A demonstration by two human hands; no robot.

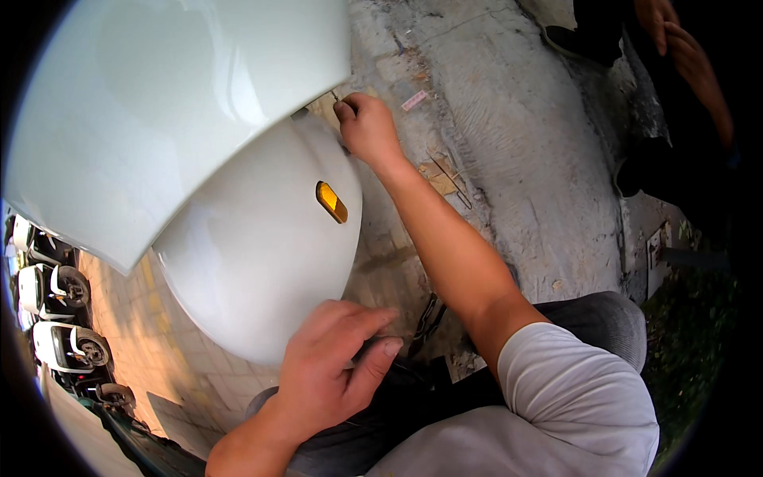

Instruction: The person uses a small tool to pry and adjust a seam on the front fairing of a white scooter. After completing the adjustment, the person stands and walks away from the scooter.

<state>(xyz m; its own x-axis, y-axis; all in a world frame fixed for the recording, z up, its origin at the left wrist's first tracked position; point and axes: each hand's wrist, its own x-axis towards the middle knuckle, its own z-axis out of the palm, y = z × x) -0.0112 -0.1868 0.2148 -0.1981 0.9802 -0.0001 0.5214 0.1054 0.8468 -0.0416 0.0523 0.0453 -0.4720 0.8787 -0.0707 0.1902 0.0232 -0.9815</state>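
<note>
A white curved fender (262,238) with an amber reflector (331,202) lies beneath the lower edge of a large glossy white body panel (175,103). My right hand (368,131) reaches to the far end of the fender, by the panel's corner. Its fingers are closed in a pinch; a thin dark tip shows beside them, but what they hold is too small to name. Nearer to me, my left hand (338,366) hovers over my lap at the fender's near edge. Its fingers are bent, the thumb is apart from them, and nothing shows in the gap.
A person in dark clothes (675,95) is at the upper right, hands together. Several parked scooters (60,347) line the left. On the concrete ground (532,135) lie a pink paper strip (414,100) and a bent wire (453,181). Black elongated pieces (425,324) lie by my knee.
</note>
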